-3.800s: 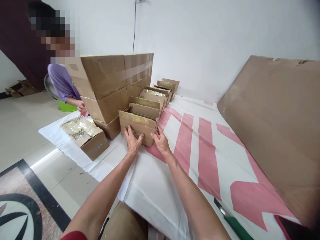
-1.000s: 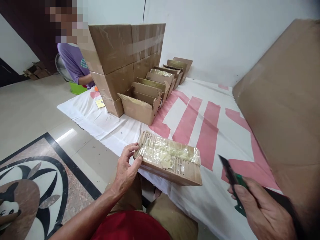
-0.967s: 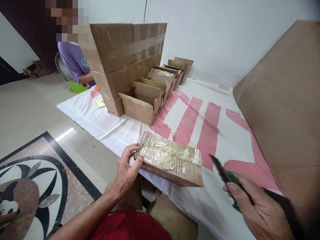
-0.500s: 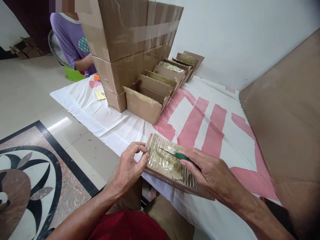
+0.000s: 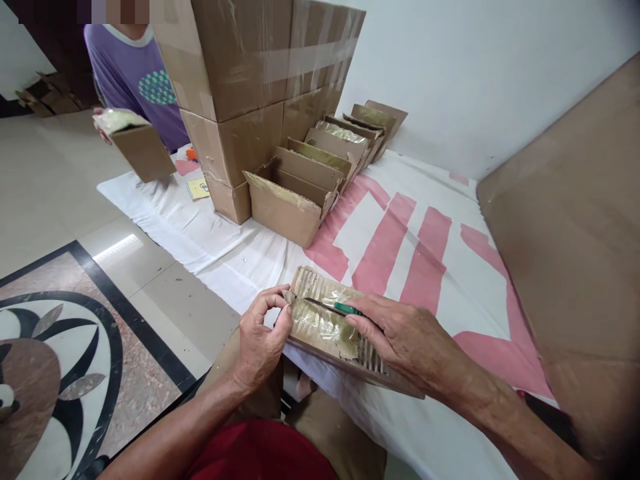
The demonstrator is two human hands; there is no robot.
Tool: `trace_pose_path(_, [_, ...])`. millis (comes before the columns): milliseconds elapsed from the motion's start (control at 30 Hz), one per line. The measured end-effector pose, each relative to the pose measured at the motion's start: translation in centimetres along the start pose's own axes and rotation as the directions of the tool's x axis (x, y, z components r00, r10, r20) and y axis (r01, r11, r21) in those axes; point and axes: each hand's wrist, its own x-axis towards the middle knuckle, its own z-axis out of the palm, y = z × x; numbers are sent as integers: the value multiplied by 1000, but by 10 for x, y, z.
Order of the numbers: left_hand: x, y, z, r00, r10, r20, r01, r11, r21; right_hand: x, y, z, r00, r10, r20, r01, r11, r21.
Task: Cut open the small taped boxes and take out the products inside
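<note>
A cardboard box (image 5: 320, 350) lies at the table edge in front of me, its upper face partly bare corrugation under crinkled clear, yellowish tape (image 5: 327, 327). My right hand (image 5: 400, 327) is closed around a slim pointed blade with a green handle (image 5: 345, 308); the blade lies over the taped face, its tip pointing left. At the box's left end, thumb and fingers of my left hand (image 5: 263, 330) pinch a small scrap of tape or torn cardboard (image 5: 289, 295). Whether the scrap is still attached to the box is unclear.
Tall stacked cartons (image 5: 250, 80) stand beyond the box, beside a row of opened boxes (image 5: 287, 207). Across the table a person in a purple shirt (image 5: 125, 67) holds another box (image 5: 143, 153). Large cardboard (image 5: 565, 220) rises at right. A yellow card (image 5: 198, 189) lies on the cloth.
The blade has moved left, closer to my left fingers, and a scrap now shows in their pinch. The co-worker has brought a box into view at the far left.
</note>
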Motion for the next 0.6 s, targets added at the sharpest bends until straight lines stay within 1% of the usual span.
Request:
trace_pose_path(100, [-1,-3,1,999,34,-10,-34,999,5,6,-4,-8,985,79,153,-69,995,-67])
trace_pose_path(200, [-1,-4,1,998,56,-10,-55,998,32,13,-8,-19,938,166,304,-125,981,-150])
trace_pose_path(267, [0,-4,0,998,67,-14,-66,996,63,16,-9,-25,910,192,367,-114,968,-224])
trace_pose_path(333, [0,-3,0,997,74,-22,-71,993,93,16,-9,-31,902,184,390,-74,957,-280])
trace_pose_path(400, [0,-2,0,997,78,-30,-74,991,111,14,-9,-37,900,164,403,-41,954,-297])
trace_pose_path(600, [0,0,3,995,94,-28,-89,983,158,2,-9,-51,869,195,454,-48,948,-315])
